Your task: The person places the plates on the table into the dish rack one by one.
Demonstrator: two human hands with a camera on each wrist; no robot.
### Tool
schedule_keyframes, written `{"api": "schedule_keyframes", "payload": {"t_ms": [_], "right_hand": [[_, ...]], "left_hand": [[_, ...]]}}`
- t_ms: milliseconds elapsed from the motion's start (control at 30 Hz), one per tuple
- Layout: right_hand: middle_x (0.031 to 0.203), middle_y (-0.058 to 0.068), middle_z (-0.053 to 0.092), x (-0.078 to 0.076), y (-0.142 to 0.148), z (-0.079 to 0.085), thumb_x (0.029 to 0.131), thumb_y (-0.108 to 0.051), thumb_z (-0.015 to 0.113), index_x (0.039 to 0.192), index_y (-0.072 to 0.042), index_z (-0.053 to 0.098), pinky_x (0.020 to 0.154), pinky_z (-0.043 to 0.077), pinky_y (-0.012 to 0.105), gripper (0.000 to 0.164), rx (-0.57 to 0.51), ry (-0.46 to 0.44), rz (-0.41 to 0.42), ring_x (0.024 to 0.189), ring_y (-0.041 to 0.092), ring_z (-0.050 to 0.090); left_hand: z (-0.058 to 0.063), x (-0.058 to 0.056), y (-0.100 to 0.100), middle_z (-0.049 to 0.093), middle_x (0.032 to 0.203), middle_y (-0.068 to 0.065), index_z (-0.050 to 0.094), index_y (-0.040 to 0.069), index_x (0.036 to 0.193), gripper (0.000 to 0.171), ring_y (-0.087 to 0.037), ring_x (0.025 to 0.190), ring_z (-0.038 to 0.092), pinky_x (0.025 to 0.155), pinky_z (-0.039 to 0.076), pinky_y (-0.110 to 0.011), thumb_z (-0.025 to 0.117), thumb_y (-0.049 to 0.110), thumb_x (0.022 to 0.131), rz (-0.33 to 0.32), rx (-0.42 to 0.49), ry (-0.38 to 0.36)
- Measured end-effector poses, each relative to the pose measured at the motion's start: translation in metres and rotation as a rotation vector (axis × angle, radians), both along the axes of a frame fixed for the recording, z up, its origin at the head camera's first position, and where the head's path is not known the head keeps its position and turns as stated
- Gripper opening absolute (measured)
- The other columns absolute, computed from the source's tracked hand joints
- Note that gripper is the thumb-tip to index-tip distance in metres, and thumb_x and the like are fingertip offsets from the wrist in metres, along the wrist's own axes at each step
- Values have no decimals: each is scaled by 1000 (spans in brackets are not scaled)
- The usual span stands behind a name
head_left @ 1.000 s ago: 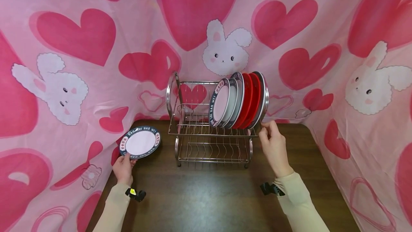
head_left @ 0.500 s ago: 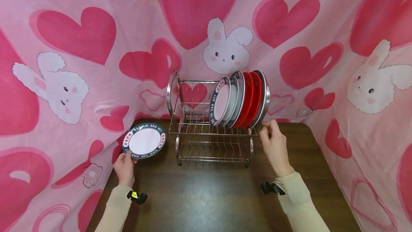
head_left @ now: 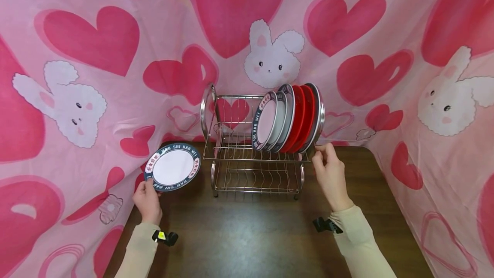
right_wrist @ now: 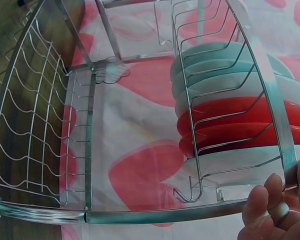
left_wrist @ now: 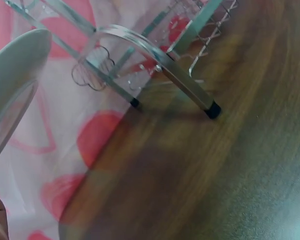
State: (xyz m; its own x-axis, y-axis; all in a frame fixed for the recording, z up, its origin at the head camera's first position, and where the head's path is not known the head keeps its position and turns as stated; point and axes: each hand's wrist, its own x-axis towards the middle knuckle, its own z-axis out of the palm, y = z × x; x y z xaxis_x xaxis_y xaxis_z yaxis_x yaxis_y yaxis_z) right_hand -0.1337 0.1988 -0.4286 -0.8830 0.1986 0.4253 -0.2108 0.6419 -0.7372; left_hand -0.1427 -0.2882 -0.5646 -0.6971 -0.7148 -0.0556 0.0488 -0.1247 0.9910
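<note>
My left hand (head_left: 148, 203) pinches the near-left rim of a plate (head_left: 173, 167) with a white centre and a dark lettered border. This plate is held left of the metal dish rack (head_left: 256, 161), face up and tilted; the left wrist view shows its pale underside (left_wrist: 20, 75). With thumb and curled fingers, my right hand (head_left: 329, 175) grips the front right corner of the rack's upper tier, as the right wrist view also shows (right_wrist: 277, 210). Several plates stand on edge at that tier's right end: dark-bordered ones (head_left: 264, 121) and two red plates (head_left: 306, 119) among them.
The rack's lower tier (head_left: 256, 179) shows bare wire slots, and its feet (left_wrist: 212, 110) stand on the brown wooden table (head_left: 239, 235). A pink cloth (head_left: 227, 72) with hearts and rabbits hangs behind and along both sides.
My left hand has lifted the plate slightly and turned its face more toward the head camera. My right hand keeps its grip on the rack corner.
</note>
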Motion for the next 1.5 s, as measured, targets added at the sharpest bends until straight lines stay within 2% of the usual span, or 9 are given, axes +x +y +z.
{"api": "schedule_keyframes", "payload": {"t_ms": [300, 533, 767, 1033, 1233, 1500], "right_hand": [[72, 4, 57, 0, 0, 1, 103, -6, 50, 114, -8, 61, 53, 41, 23, 16, 1, -1, -1, 59, 14, 50], [72, 3, 56, 1, 0, 1, 103, -6, 50, 113, -8, 61, 51, 40, 23, 15, 5, 5, 3, 58, 14, 49], [73, 4, 56, 1, 0, 1, 103, -5, 50, 114, -7, 60, 51, 41, 24, 15, 3, 2, 6, 59, 14, 50], [74, 4, 55, 1, 0, 1, 103, -6, 49, 114, -7, 60, 52, 42, 25, 16, 5, -6, 8, 60, 14, 49], [73, 4, 55, 1, -1, 1, 103, -6, 49, 114, -7, 60, 51, 42, 25, 15, 5, -6, 2, 59, 14, 49], [71, 4, 55, 1, -1, 2, 103, -5, 50, 113, -8, 60, 50, 41, 24, 14, 7, 1, -8, 58, 15, 49]], "left_hand": [[16, 4, 7, 61, 62, 6, 68, 8, 77, 29, -8, 51, 52, 52, 47, -19, 59, 18, 103, 27, 60, 65], [27, 8, 8, 62, 63, 5, 66, 6, 75, 30, -8, 50, 52, 50, 47, -18, 59, 16, 102, 15, 51, 101], [44, 11, 9, 65, 63, 4, 70, 7, 74, 31, -7, 47, 52, 46, 45, -18, 58, 15, 101, 21, 72, 121], [64, 17, 8, 67, 65, 2, 68, 3, 72, 32, -8, 46, 53, 43, 42, -16, 57, 12, 101, 33, 111, 173], [80, 23, 6, 72, 74, -2, 70, -2, 79, 29, -11, 51, 58, 45, 44, -16, 60, 13, 102, 26, 151, 213], [97, 32, 6, 77, 85, -4, 72, -1, 85, 27, -12, 55, 64, 47, 46, -16, 64, 18, 102, 23, 193, 210]]}}
